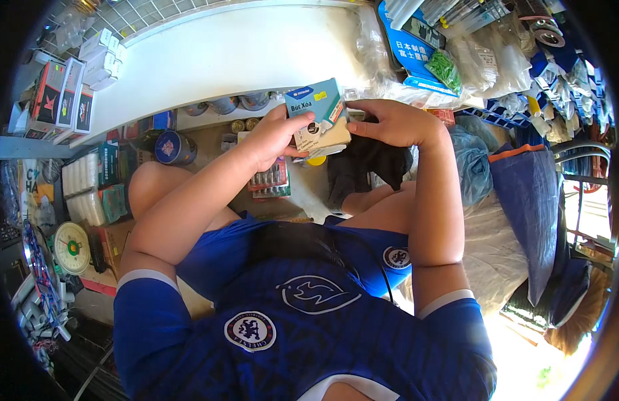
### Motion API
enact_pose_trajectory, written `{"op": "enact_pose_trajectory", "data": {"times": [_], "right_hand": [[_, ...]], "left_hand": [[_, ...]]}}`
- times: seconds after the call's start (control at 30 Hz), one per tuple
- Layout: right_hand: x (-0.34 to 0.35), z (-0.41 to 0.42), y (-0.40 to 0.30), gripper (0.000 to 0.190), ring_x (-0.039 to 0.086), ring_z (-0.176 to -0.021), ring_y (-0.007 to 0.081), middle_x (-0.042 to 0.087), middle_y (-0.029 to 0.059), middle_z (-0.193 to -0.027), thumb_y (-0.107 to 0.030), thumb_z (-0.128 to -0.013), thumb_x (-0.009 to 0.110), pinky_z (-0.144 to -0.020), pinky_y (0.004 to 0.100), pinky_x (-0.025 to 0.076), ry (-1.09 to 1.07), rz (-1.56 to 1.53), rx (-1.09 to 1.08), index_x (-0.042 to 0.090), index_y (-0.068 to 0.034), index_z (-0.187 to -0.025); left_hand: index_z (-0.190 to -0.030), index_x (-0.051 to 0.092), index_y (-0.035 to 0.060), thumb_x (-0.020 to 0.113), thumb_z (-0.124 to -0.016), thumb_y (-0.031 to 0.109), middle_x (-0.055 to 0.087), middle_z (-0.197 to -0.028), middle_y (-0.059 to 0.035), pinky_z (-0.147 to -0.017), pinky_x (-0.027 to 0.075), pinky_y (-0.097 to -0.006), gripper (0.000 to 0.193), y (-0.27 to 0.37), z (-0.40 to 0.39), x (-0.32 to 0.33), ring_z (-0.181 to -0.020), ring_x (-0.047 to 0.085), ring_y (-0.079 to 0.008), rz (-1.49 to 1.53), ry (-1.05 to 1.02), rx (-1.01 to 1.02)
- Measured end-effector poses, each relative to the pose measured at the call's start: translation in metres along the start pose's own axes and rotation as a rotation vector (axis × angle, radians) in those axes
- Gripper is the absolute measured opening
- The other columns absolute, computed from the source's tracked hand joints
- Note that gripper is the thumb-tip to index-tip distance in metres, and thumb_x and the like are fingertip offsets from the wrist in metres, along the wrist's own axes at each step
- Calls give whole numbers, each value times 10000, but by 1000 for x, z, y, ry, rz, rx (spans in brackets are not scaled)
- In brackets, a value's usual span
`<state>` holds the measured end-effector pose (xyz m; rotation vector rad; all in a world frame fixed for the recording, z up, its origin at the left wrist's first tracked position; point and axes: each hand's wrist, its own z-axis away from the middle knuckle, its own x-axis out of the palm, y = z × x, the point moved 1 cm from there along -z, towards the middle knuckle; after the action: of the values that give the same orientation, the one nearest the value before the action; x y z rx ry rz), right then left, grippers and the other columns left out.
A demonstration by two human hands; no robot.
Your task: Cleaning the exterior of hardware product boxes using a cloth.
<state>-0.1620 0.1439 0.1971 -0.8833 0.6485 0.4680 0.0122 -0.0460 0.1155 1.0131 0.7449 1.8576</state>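
Note:
A light-blue and cream cardboard correction-pen box (320, 118) is held up in front of me, tilted, its printed front towards the camera. It bears writing, a picture of a pen and a yellow sticker. My left hand (276, 133) grips its left side, with the thumb across the front and the other fingers mostly hidden behind. At the box's right edge, the thumb and forefinger of my right hand (389, 123) touch it, spread one above the other. The lower end of the box shows what looks like a flap. Its contents are not visible.
Beyond the box stretches a white shelf (249, 50), with small white boxes (102, 57) at its left. A blue tray (414, 55) and plastic bags crowd the right. Below the shelf are a blue tin (175, 147) and carded items (270, 181). A dial scale (72, 248) stands left.

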Motion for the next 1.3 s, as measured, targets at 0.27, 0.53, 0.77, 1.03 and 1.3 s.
{"op": "enact_pose_trajectory", "data": {"times": [0.27,0.53,0.77,1.03,1.3], "right_hand": [[14,-13,7,572,647,-1198,358,682,233,-1285,-467,-978,611,-1026,409,486,-90,-86,-20,635,-26,-1342],[37,-29,0,513,656,-1150,396,697,243,-1209,-426,-969,629,-989,440,495,-155,168,38,656,6,-1245],[31,-32,0,497,659,-1114,404,702,247,-1159,-426,-962,630,-957,452,499,-123,217,58,675,14,-1190],[45,-55,22,478,669,-1129,385,706,246,-1187,-393,-958,633,-979,428,500,-202,177,80,686,4,-1217],[47,-64,39,459,666,-1158,362,711,214,-1225,-386,-948,637,-1012,413,489,-255,194,81,703,-39,-1242]], "left_hand": [[-1369,510,53,658,-1017,341,644,-1256,-139,-850,618,-468,479,-13,-2,3,-1058,704,-285,-37,72,-14],[-1350,556,15,648,-1008,295,646,-1257,-131,-869,612,-473,452,-25,-4,6,-1108,676,-275,-117,73,-47],[-1246,681,41,640,-1011,293,704,-1158,-89,-833,585,-365,346,-33,-15,-7,-1037,679,-205,-375,39,-38],[-1271,671,37,641,-1012,287,705,-1174,-81,-869,555,-332,361,-36,-19,-4,-1018,667,-169,-428,48,-42],[-1334,618,15,640,-1019,297,690,-1245,-109,-963,535,-344,424,-45,-28,-7,-1106,669,-188,-411,-6,-78]]}}
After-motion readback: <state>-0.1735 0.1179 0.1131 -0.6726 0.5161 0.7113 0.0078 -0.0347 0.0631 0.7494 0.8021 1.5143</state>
